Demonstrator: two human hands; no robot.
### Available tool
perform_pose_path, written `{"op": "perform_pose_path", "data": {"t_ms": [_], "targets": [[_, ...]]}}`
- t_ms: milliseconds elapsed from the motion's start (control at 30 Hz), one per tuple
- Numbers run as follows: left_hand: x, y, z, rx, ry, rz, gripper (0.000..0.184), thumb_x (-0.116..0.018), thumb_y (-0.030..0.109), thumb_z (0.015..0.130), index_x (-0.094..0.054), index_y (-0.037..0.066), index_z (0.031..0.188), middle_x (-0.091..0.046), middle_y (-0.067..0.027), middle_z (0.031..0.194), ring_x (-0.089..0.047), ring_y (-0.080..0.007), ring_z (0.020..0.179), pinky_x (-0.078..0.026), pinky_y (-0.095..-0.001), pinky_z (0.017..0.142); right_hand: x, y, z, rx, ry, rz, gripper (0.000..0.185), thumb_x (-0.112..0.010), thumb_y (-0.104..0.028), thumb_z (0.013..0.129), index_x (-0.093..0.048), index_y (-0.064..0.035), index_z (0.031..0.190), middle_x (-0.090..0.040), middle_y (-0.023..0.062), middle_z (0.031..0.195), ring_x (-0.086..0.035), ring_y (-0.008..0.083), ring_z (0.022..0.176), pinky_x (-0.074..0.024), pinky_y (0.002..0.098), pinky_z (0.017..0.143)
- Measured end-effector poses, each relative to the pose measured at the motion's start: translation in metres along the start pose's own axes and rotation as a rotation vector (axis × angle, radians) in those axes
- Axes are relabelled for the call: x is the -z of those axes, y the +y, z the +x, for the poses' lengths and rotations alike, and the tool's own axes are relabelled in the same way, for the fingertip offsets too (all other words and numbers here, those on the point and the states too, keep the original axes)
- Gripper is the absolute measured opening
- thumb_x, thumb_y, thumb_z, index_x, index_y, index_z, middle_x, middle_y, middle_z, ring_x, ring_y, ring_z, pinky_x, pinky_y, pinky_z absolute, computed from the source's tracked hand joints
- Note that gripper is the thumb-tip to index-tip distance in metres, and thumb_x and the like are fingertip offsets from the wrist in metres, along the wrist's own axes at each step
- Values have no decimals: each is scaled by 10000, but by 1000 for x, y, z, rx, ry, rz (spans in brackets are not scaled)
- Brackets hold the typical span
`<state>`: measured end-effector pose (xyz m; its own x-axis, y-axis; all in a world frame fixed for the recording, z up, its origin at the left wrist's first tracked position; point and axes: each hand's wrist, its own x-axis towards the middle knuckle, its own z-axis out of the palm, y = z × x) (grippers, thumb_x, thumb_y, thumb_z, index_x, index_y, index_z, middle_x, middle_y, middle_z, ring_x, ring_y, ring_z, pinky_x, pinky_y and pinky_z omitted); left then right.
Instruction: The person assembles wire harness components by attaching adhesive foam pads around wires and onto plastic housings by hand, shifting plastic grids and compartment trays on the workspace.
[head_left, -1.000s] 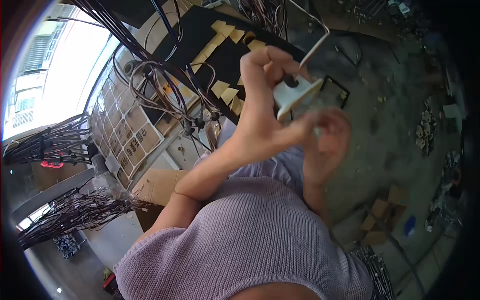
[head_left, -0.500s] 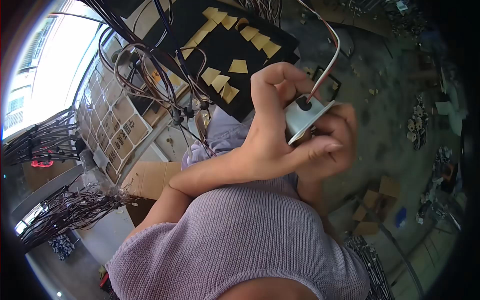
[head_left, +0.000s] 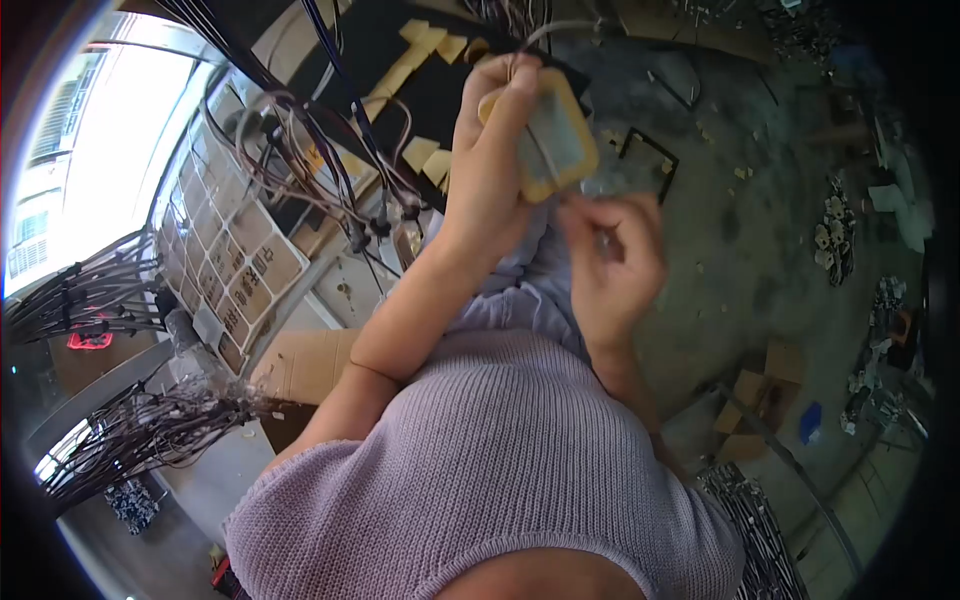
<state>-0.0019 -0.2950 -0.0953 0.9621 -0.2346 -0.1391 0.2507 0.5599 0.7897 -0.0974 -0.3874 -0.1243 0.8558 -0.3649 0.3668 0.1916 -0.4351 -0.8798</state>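
Observation:
My left hand [head_left: 485, 165] is closed on a small pale plastic housing [head_left: 562, 140] with a yellow rim, held tilted in front of my lap. The rimmed face is turned towards me, and a thin dark line, perhaps a wire, crosses it. A light cable [head_left: 560, 27] runs from the top of that hand to the right. Just below and right of the housing, my right hand [head_left: 620, 265] is apart from it, thumb and fingers pinched together. A blurred, clear bit shows by its fingertips; I cannot make out what the pinch holds.
Dark cables [head_left: 340, 150] hang close to the left of my hands. Behind them a black board [head_left: 385, 45] carries several yellow pieces [head_left: 425, 40]. On the left are a wire grid [head_left: 235, 260] and cable bundles [head_left: 150, 430]. An open carton [head_left: 765, 400] lies on the floor at right.
The housing has turned from its side with the black grommet to its yellow-rimmed face and moved up and left. My right hand has come off it and moved down.

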Motion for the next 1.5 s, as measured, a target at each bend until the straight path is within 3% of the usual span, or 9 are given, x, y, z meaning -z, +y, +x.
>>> {"op": "perform_pose_path", "data": {"t_ms": [333, 467, 667, 933, 1067, 1167, 1233, 1400, 1500], "targets": [[70, 86, -36, -304, -942, 1316, 313, -710, 127, 792, -638, 72, 1091, -550, -132, 1015, -605, -314, 893, -506, -415, 766, 31, -2, 62, -552, -448, 1523, 720, -458, -487, 992, -341, 81, 1419, -567, 96, 982, -574, 173, 883, -430, 351, 912], [87, 69, -58, -90, -1040, 1294, 462, -621, 338, 898, -536, 66, 1262, -520, -153, 1074, -572, -346, 1007, -480, -434, 856, 77, 15, 105, -455, -169, 1885, 463, -461, -340, 1026, -505, 43, 1283, -382, -39, 699, -317, 59, 587, -348, 231, 577], [78, 18, -42, -22, -702, 839, 629, -468, 503, 976, -429, 4, 1358, -481, -161, 1235, -463, -306, 1234, -358, -407, 1047, 121, 10, 93, 11, 382, 704, 338, -456, -288, 1031, -585, 21, 1075, -342, -62, 636, -241, 29, 519, -191, 222, 473], [-31, 38, -45, -22, -957, 254, 1083, -705, 621, 737, -222, 52, 1522, -305, -233, 1513, -197, -330, 1459, -190, -505, 1146, 107, -110, 15, -277, -1066, 360, 168, -494, -117, 969, -627, -16, 981, -623, 52, 760, -600, 110, 636, -481, 276, 605], [7, 67, -85, 124, -993, 92, 372, -653, 240, 884, -577, 2, 1159, -527, -171, 1264, -444, -275, 1287, -309, -439, 1107, 91, -119, -9, 236, -1091, 565, 230, -500, -161, 995, -638, 21, 965, -626, 71, 703, -646, 160, 652, -493, 277, 623], [81, 85, -133, -337, -780, 481, 294, -472, 168, 995, -504, 35, 1255, -538, -32, 729, -554, -152, 667, -472, -310, 668, 90, -105, 8, 488, -766, 695, 286, -497, -232, 1005, -637, 17, 1001, -619, 82, 687, -650, 187, 663, -492, 287, 612], [102, 130, -172, -441, -848, -300, 209, -457, 137, 972, -500, -13, 1111, -477, -54, 621, -440, -118, 456, -392, -298, 416, 80, -80, 59, 166, -422, 708, 322, -506, -274, 1001, -635, 18, 1045, -613, 67, 709, -578, 160, 610, -463, 276, 597], [74, 212, -220, -571, -1079, -415, 189, -479, 30, 901, -535, -43, 737, -449, -88, 456, -407, -117, 319, -302, -241, 280, -41, 64, 235, 218, -25, 217, 538, -684, -341, 885, -521, -5, 1273, -609, 157, 1157, -598, 236, 1060, -479, 330, 891], [117, 236, -241, -531, -903, -154, 254, -486, 55, 929, -553, -3, 690, -500, -123, 477, -449, -154, 321, -386, -302, 297, -84, 117, 277, 279, -142, -121, 448, -574, -418, 927, -655, 19, 986, -655, 249, 944, -638, 395, 928, -494, 452, 811]]}}
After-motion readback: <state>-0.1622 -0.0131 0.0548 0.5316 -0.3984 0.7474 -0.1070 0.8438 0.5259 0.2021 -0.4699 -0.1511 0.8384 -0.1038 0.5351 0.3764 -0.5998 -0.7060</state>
